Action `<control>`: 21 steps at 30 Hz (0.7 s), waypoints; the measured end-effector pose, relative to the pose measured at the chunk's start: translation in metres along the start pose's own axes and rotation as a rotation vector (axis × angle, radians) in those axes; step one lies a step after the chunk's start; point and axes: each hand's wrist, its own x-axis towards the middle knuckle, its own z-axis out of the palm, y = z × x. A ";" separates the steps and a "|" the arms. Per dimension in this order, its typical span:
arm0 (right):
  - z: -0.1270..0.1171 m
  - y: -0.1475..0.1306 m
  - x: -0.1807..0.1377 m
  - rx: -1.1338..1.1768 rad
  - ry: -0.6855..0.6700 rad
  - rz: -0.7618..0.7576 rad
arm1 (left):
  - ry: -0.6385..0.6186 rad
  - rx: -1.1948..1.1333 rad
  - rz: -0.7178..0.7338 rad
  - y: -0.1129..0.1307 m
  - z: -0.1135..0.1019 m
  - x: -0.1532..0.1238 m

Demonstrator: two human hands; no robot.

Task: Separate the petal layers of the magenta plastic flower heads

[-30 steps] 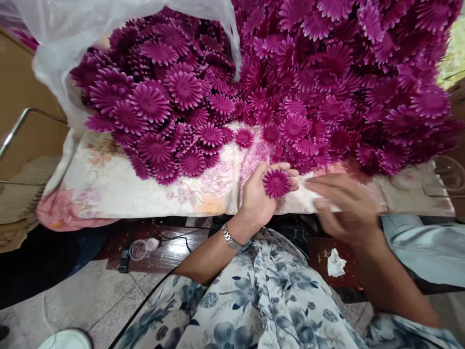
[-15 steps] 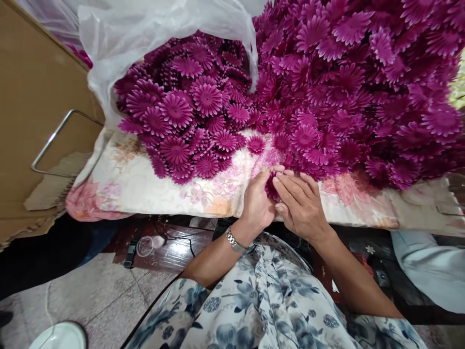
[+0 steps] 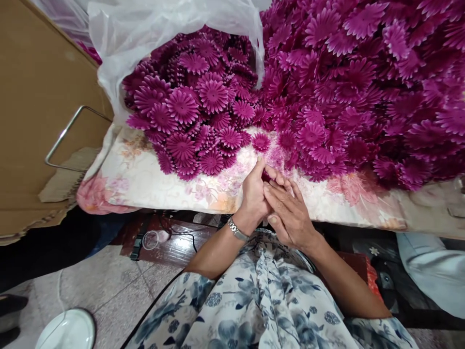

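My left hand (image 3: pixel 254 195) is cupped above the cloth's front edge, thumb raised, around a purple artificial flower (image 3: pixel 266 176). Only a dark bit of that flower shows, so how many pieces lie inside is hidden. Across the left palm and fingers rests my right hand (image 3: pixel 292 215), its fingers stretched out flat and covering the flower from the right. Just beyond the fingertips a single purple flower head (image 3: pixel 260 142) lies on the floral cloth (image 3: pixel 209 196). Purple glitter-like specks are scattered around it.
A heap of purple flower heads (image 3: pixel 348 97) covers the right side. Another pile (image 3: pixel 181 106) spills from a clear plastic bag (image 3: pixel 119 29). At the left stands a cardboard box (image 3: pixel 43 87) with a metal wire handle (image 3: pixel 60 138). Someone's light trouser leg (image 3: pixel 432 271) is at the right.
My right hand has slid slightly down and left over my left palm, and less of the purple flower shows between the hands. The whole view has shifted a little.
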 end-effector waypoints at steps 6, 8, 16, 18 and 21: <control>-0.023 0.012 0.009 0.062 0.085 0.010 | 0.052 0.112 0.248 0.015 0.001 0.004; -0.027 0.016 0.016 0.063 0.119 0.004 | 0.032 0.117 0.237 0.021 0.001 0.003; -0.030 0.026 0.042 0.035 0.080 0.060 | 0.036 0.135 0.299 0.034 -0.009 0.005; -0.029 0.028 0.057 0.090 0.091 0.150 | 0.046 0.174 0.318 0.029 -0.009 0.006; -0.018 0.034 0.086 0.250 0.137 0.325 | 0.051 0.177 0.357 0.013 -0.003 0.008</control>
